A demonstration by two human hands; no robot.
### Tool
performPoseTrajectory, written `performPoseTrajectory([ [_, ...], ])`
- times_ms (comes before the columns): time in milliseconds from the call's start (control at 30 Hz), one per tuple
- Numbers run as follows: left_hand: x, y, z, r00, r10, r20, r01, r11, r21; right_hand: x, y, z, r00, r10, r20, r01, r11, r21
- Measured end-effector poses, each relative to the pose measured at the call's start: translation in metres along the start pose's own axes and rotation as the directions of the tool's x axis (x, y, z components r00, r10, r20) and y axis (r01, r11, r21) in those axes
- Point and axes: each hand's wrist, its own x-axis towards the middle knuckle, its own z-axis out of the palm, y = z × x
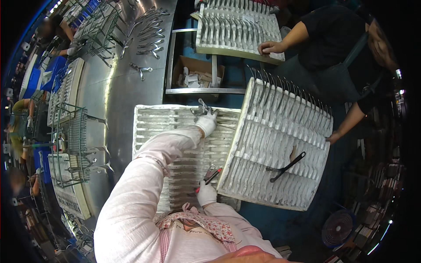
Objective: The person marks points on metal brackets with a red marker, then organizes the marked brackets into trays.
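White-gloved, the left hand [206, 123] reaches to the far edge of the ribbed white tray [151, 127] and closes on metal pliers [201, 108] lying there. Nearer the body, the right hand [206, 193] grips red-handled pliers [211, 176] that point up toward a second, tilted tray [263, 144] bearing black-handled pliers [286, 167].

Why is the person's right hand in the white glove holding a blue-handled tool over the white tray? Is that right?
Not quite. In the head view the right hand wears a white glove and holds a tool over the white tray, but its handle is red, not blue.
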Motion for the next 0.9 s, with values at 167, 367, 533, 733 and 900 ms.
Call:
performPoseTrajectory([
  [167, 0.018, -0.016, 0.024, 0.962, 0.19, -0.197, -0.194, 0.981, -0.002, 0.009, -0.006, 0.009, 0.996, 0.088, 0.006, -0.089, 0.994, 0.056],
  [367, 0.012, -0.001, 0.025, 0.992, -0.07, -0.108, 0.054, 0.988, -0.147, 0.003, -0.015, 0.019, 0.965, 0.262, -0.007, -0.251, 0.934, 0.254],
  [533, 0.014, 0.006, 0.008, 0.995, -0.102, 0.019, 0.103, 0.989, -0.11, 0.005, -0.016, 0.033, 0.961, 0.274, -0.046, -0.234, 0.887, 0.397],
  [733, 0.031, 0.009, -0.019, 1.0, 0.012, -0.022, -0.011, 1.0, 0.018, 0.006, -0.005, 0.046, 0.967, 0.24, -0.082, -0.188, 0.897, 0.401],
  [900, 0.04, -0.001, -0.022, 0.978, -0.024, 0.209, -0.014, 0.983, 0.181, 0.005, -0.001, 0.044, 0.973, 0.163, -0.166, -0.079, 0.902, 0.424],
])
